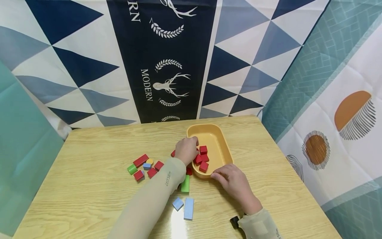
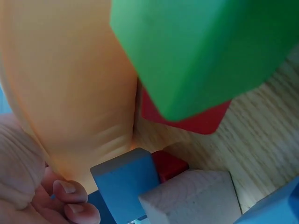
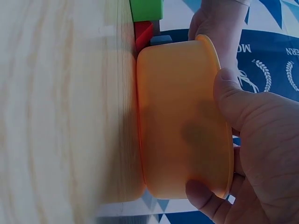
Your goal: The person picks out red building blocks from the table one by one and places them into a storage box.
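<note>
red blocks [image 1: 204,167] cluster in the tray [image 1: 226,146], left and toward me. my right hand [image 1: 234,184] grips its near rim, probably to steady it; my left hand [image 1: 185,151] curls at the left rim, holding what, if anything, i cannot tell.

Tray [image 1: 215,149] orange-yellow. Cubes [image 1: 204,167] red. Green block [image 1: 185,185]; pale blue block [image 1: 188,209]. Table [image 1: 98,166] yellowish, wood-grained. Sleeves [image 1: 143,202] beige, dark lettering. Wall cloth [image 1: 77,46]: navy, grey-blue, white triangles; dark panel [image 1: 185,46], white stags.
</note>
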A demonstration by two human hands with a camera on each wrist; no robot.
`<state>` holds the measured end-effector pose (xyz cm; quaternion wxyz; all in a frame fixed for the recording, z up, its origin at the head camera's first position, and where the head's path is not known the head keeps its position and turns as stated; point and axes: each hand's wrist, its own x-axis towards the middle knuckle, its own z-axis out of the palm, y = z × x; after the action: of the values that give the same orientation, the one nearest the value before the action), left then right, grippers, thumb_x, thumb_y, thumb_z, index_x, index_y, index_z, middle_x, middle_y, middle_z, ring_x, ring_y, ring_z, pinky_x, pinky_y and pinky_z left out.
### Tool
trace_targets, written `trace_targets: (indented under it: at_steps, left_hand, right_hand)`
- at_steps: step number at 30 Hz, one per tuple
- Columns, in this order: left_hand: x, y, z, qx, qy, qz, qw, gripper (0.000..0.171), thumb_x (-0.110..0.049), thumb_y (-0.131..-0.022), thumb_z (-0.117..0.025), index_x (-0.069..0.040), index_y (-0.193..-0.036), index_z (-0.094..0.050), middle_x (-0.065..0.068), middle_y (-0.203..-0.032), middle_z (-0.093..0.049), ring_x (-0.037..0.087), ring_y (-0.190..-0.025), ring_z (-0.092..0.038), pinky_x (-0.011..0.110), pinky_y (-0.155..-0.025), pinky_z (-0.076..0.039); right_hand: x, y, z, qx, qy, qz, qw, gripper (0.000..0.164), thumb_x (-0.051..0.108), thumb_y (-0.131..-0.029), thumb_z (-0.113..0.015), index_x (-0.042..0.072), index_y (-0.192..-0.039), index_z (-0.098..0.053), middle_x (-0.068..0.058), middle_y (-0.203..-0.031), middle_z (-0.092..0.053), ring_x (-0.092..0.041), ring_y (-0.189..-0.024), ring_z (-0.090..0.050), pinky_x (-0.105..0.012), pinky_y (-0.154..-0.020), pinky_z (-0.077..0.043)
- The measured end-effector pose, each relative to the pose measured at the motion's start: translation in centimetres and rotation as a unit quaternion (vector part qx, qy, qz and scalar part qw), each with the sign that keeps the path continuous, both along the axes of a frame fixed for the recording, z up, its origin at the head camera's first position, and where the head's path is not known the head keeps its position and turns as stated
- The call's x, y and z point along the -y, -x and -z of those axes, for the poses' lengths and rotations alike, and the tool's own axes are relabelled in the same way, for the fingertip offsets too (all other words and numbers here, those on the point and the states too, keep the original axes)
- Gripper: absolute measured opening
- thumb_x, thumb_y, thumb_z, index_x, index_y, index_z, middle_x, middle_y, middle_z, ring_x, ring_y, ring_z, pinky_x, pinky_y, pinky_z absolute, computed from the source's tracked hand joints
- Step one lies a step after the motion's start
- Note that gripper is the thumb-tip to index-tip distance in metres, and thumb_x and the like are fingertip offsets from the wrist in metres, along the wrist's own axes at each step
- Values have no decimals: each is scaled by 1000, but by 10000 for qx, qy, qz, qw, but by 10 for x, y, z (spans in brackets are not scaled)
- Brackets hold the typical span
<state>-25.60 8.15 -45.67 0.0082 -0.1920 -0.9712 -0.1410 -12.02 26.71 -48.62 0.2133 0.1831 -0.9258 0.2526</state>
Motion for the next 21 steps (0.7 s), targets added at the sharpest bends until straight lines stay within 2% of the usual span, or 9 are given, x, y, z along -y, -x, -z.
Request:
trace_targets:
  at_steps: [3,7,11,14,16,18,21]
  left_hand:
    - [1,0,0,-12,-74,9,10000,22,-28,-84,-79,-17,-97,-65,-2,-80,-64,17,-72,-55,37,-69,-53]
    - [5,-1,-2,-22,-291,109,9995,27,-30,-86,-77,-15,-104,-65,0,-91,-65,17,-78,-56,38,-75,-54]
    - [22,-2,-9,-75,-662,217,9975,32,-35,-90,-72,-14,-113,-63,2,-105,-61,16,-85,-56,38,-81,-53]
    - [48,-1,-20,-159,-776,284,9965,27,-34,-93,-69,-14,-112,-64,1,-107,-61,16,-86,-56,38,-80,-53]
    - [73,0,-28,-68,-715,336,9968,22,-30,-94,-68,-13,-110,-65,2,-105,-64,17,-86,-56,39,-80,-53]
    - [101,0,-33,165,-556,376,9976,20,-23,-95,-67,-11,-111,-66,5,-105,-65,19,-90,-58,42,-82,-53]
    - [145,-2,-35,742,-218,377,9963,26,-14,-95,-65,-6,-120,-64,11,-113,-65,24,-99,-58,46,-88,-51]
  right_hand:
    - [1,0,0,-1,11,-3,10000,14,31,-79,-82,19,-83,-76,9,-83,-68,-8,-83,-57,-38,-70,-54]
    - [1,0,0,14,8,-10,10000,13,31,-79,-82,20,-84,-76,9,-83,-68,-8,-83,-57,-38,-71,-55]
    - [0,0,1,41,3,4,10000,12,30,-80,-82,20,-84,-76,9,-84,-69,-8,-84,-57,-39,-71,-55]
    - [0,1,2,55,-1,3,10000,12,31,-81,-81,20,-85,-76,9,-85,-69,-9,-84,-57,-39,-71,-54]
    - [0,1,2,26,-23,-6,10000,12,31,-82,-80,20,-85,-76,9,-85,-69,-9,-84,-57,-40,-71,-54]
    - [0,1,2,-6,-22,-17,10000,12,31,-81,-81,20,-85,-77,9,-84,-69,-9,-84,-57,-40,-70,-54]
    - [1,2,2,-49,-18,-15,10000,12,30,-80,-82,20,-84,-77,9,-83,-69,-9,-83,-57,-39,-70,-54]
